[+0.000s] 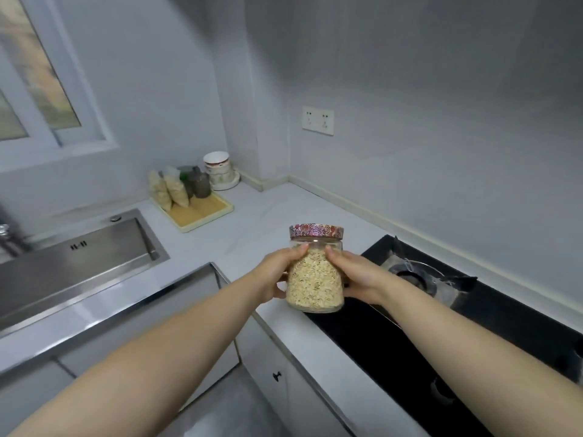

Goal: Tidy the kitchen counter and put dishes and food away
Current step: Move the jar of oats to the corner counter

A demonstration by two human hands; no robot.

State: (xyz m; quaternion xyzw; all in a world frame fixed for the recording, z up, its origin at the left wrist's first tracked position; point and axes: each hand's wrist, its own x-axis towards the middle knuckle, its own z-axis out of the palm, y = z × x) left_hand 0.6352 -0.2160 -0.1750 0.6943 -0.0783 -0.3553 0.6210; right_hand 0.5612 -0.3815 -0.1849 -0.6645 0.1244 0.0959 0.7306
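Observation:
A glass jar of oats [315, 280] with a floral lid [316, 231] is held in the air above the counter's front edge, between sink and stove. My left hand [277, 275] clasps its left side and my right hand [359, 277] its right side. The lid is on the jar. At the back corner a yellow tray [205, 212] holds two bags of grain [168, 189] and dark glass jars [197, 181]. A stack of white bowls [219, 170] stands just behind the tray.
A steel sink [79, 263] lies to the left, a black gas stove [441, 304] with a burner [413, 275] to the right. The white counter [268, 222] runs between them to the corner. Cabinet doors with a dark knob [277, 376] sit below. A wall socket [317, 120] is above.

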